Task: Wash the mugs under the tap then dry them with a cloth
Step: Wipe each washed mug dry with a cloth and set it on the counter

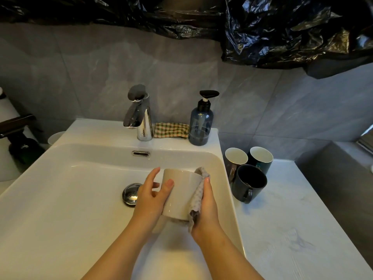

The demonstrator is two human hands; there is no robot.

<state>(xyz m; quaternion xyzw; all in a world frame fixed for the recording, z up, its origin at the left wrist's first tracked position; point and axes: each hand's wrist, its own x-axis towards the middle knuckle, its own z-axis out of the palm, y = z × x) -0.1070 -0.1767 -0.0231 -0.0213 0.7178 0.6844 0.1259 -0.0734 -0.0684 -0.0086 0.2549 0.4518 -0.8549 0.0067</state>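
Basin (60, 199) under grey tile (201, 67), three dark mugs (249, 170) on the marble counter (292, 229) (huddled close). The left hand (149, 197) grips the beige mug (181, 193); the right hand (207, 211) clasps a grey cloth (196, 197) against it.

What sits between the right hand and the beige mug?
In the head view, a grey cloth, which the right hand holds against the beige mug.

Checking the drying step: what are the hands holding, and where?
Left hand grips the beige mug by its side; right hand presses a grey cloth against the opposite side.
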